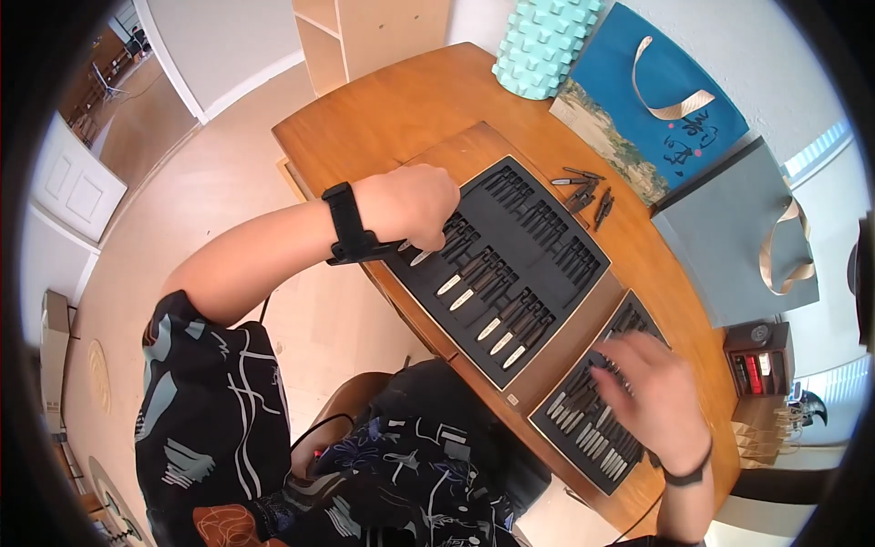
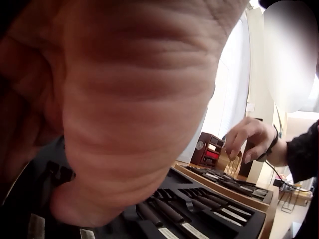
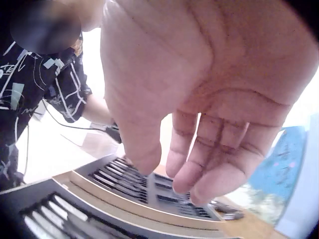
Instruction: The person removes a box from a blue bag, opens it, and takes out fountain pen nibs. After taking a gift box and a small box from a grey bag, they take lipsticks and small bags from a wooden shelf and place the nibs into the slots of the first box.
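Observation:
My left hand [image 1: 410,205] is over the left end of a large black foam tray [image 1: 510,251] on the table. Its fingers curl, and the thumb [image 2: 87,204] points down at the slots; I cannot tell whether it pinches anything. Slim tools with dark handles and pale, silvery ends [image 1: 500,342] lie in rows there. Under the thumb, two silvery ends show in the left wrist view. My right hand [image 1: 656,392] hovers over a smaller black tray [image 1: 538,417], which holds similar tools [image 3: 117,179]. Loosely bent, its fingers [image 3: 219,186] hold nothing.
Several loose dark tools [image 1: 583,190] lie behind the large tray. A blue gift bag [image 1: 638,100], a grey bag [image 1: 738,237], a mint foam roller [image 1: 547,46] and a dark wooden box [image 1: 758,360] stand along the back. The wooden table's [image 1: 392,118] rounded edge is at left.

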Available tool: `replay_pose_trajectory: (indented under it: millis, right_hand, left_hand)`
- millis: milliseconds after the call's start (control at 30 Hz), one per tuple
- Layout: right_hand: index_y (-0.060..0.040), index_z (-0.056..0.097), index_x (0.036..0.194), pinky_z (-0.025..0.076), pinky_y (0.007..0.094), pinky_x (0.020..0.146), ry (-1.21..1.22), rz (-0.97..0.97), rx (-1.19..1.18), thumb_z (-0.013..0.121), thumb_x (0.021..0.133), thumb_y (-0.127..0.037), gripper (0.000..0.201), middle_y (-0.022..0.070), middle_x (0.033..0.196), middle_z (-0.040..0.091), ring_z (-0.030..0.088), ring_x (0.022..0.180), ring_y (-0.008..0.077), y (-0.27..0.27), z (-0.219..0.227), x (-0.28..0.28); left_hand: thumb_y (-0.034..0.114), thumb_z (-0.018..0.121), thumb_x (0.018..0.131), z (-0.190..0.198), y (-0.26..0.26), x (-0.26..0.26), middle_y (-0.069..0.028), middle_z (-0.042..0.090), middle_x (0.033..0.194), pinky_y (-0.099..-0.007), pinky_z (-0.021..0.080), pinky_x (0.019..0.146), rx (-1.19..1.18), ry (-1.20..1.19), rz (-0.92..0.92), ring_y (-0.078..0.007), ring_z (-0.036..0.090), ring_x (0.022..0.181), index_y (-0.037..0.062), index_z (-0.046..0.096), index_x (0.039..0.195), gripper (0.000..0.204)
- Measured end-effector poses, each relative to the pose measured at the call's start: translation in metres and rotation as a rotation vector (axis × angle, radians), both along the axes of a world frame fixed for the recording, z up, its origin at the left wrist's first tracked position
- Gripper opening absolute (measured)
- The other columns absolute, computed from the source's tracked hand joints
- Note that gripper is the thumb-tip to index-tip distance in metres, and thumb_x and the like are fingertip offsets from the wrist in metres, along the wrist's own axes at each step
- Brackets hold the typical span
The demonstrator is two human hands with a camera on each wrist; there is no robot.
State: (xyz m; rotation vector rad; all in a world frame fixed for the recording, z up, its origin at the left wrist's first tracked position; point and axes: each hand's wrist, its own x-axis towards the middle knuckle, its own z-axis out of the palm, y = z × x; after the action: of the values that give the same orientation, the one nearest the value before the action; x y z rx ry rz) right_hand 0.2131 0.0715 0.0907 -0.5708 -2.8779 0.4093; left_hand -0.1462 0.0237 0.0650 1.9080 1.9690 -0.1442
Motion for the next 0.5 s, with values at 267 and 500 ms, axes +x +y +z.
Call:
replay_pose_trajectory:
  millis: [267, 500]
  right_hand:
    - [-0.0060, 0.066, 0.099, 0.053, 0.0339, 0.081, 0.006, 0.528, 0.291, 0.065, 0.085, -0.008, 0.014, 0.0069, 0.095, 0.064, 0.065, 0.097, 0.0231, 0.017, -0.059, -0.140]
    - [-0.0078, 0.070, 0.097, 0.053, 0.0317, 0.084, -0.060, 0.601, 0.392, 0.064, 0.087, -0.009, 0.011, 0.0037, 0.093, 0.066, 0.067, 0.098, 0.0211, 0.023, -0.057, -0.157]
  left_hand:
    - [0.017, 0.071, 0.085, -0.006, -0.007, 0.000, -0.0224, 0.073, 0.079, -0.0453, 0.060, 0.071, -0.097, 0.082, -0.041, -0.0402, 0.074, 0.077, -0.0063, 0.077, 0.083, 0.024]
    - [0.010, 0.066, 0.090, -0.035, -0.037, -0.009, -0.0251, 0.070, 0.075, -0.0456, 0.060, 0.067, 0.188, 0.047, -0.028, -0.0406, 0.075, 0.077, -0.0069, 0.065, 0.091, 0.017]
